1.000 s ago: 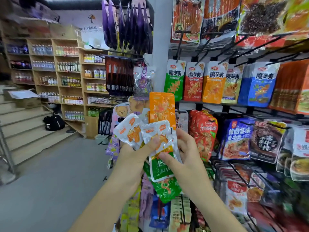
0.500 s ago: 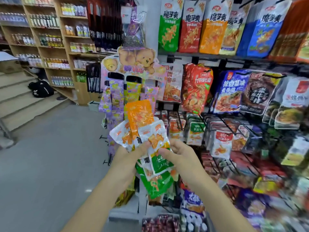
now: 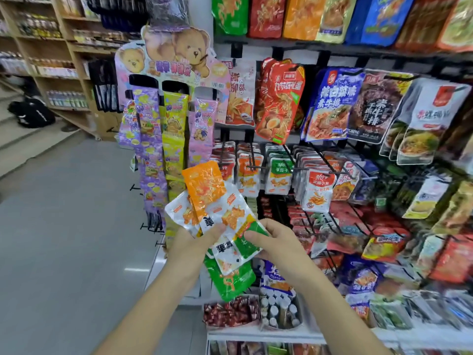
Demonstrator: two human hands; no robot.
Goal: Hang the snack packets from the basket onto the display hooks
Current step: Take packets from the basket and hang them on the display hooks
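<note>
My left hand (image 3: 190,243) grips a fanned bunch of small snack packets: an orange one (image 3: 204,184) on top, white-and-orange ones (image 3: 230,208) in the middle, a green one (image 3: 231,280) hanging below. My right hand (image 3: 273,243) pinches a green-and-white packet (image 3: 245,242) at the right side of that bunch. Just beyond the hands, black wire display hooks (image 3: 258,166) carry rows of similar small packets (image 3: 277,175). No basket is in view.
Larger snack bags (image 3: 280,98) hang on the upper hooks. A bear-topped card stand (image 3: 174,62) with purple, yellow and pink strips stands left of the rack. Low trays of goods (image 3: 279,311) sit under my hands. Grey floor (image 3: 64,226) and wooden shelves (image 3: 64,47) lie to the left.
My view has tilted down from the top rows to the small-packet hooks. Both hands kept their hold on the bunch, which now sits in front of the lower rack.
</note>
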